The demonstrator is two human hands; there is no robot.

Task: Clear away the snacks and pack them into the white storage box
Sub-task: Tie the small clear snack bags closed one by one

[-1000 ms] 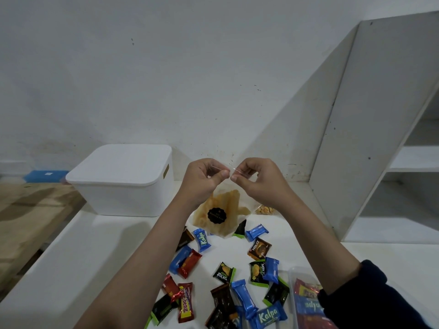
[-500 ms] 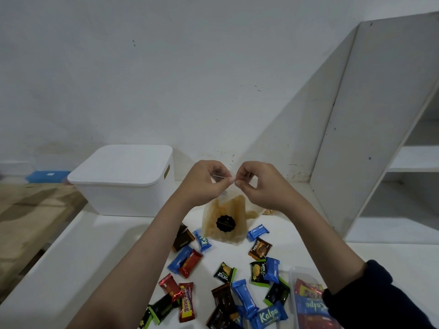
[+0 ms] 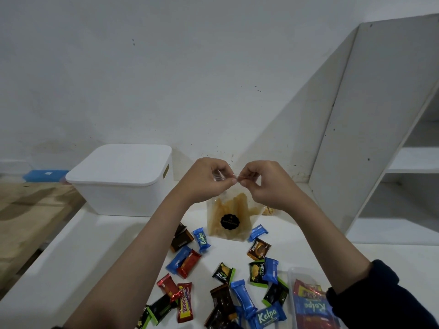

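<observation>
A clear plastic bag of yellow crisps [image 3: 228,218] with a round black label hangs above the white table. My left hand [image 3: 209,179] and my right hand [image 3: 261,184] pinch its top edge side by side, thumbs nearly touching. The white storage box [image 3: 123,186] stands at the back left with its lid on. Several small wrapped snacks lie scattered below the bag: a blue Kalpa bar [image 3: 201,239], a brown Nextar pack [image 3: 259,249], a red Beng-beng bar [image 3: 184,302] and others.
A clear plastic tub [image 3: 299,274] holding more wrapped snacks sits at the front right. A white shelf unit [image 3: 370,138] rises at the right. A wooden surface [image 3: 31,214] lies to the left, with a blue item [image 3: 45,175] behind it. Some small snack pieces [image 3: 268,211] lie behind the bag.
Both hands have kept their pinch on the bag's top. The bag has swung from tilted to hanging nearly straight, a little lower and to the right.
</observation>
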